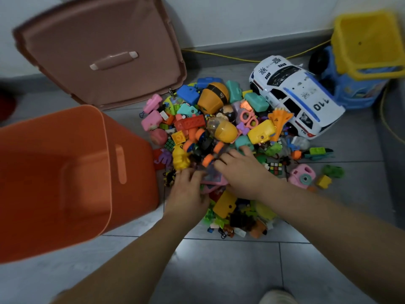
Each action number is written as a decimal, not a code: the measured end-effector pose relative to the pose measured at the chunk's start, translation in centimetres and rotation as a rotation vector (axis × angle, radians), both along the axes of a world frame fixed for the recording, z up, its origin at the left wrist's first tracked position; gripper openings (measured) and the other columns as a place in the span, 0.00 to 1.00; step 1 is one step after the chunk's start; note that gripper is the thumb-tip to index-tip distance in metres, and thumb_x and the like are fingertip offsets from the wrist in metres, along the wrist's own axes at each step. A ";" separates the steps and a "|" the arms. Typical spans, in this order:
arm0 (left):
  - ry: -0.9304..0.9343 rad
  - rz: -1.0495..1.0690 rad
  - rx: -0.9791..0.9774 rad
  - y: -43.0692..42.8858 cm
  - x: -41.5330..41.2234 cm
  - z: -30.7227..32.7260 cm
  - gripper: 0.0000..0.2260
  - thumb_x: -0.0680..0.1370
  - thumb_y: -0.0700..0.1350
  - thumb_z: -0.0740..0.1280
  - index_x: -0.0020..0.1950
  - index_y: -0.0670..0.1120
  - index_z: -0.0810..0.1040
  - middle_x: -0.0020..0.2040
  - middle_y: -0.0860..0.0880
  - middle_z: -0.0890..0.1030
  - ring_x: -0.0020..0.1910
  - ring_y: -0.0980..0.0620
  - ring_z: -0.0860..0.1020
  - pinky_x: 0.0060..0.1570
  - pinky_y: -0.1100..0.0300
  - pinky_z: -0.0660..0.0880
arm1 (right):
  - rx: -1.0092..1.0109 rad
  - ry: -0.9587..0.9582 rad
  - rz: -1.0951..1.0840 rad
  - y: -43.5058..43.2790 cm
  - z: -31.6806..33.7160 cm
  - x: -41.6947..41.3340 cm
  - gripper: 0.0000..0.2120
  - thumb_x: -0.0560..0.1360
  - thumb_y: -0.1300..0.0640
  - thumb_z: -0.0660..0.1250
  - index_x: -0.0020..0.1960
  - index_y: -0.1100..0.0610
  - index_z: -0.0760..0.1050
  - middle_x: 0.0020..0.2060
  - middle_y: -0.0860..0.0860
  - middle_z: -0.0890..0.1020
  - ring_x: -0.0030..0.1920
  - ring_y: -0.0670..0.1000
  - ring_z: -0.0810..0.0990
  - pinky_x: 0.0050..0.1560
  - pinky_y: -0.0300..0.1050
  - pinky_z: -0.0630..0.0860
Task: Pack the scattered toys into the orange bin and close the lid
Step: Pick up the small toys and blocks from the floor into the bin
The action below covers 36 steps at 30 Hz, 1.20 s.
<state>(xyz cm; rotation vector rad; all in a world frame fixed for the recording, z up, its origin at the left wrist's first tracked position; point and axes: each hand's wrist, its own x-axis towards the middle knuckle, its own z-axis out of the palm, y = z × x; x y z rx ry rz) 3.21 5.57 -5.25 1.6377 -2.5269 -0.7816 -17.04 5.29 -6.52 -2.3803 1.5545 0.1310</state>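
A heap of small plastic toys (219, 132) lies on the grey tiled floor, with blocks, toy cameras and capsule eggs in it. The orange bin (65, 172) stands empty at the left, its mouth facing me. Its lid (98, 47) leans against the wall behind it. Both hands are down in the near side of the heap. My left hand (188, 189) and my right hand (243, 174) have their fingers around a flat pink toy (213, 179) and the small pieces by it. How firmly each hand grips is blurred.
A white toy police car (295, 95) lies at the heap's right. A blue ride-on truck with a yellow bucket (368, 44) stands by the wall at the far right. A yellow cord (230, 57) runs along the skirting. A pink toy camera (303, 177) lies apart.
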 end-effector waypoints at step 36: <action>0.410 0.565 -0.248 -7.5 7.1 18.0 0.25 0.70 0.61 0.71 0.62 0.52 0.71 0.54 0.54 0.72 0.50 0.56 0.74 0.47 0.56 0.73 | -0.014 -0.514 -0.347 -5.1 21.9 3.5 0.33 0.69 0.51 0.74 0.72 0.48 0.67 0.61 0.46 0.72 0.59 0.44 0.71 0.51 0.35 0.68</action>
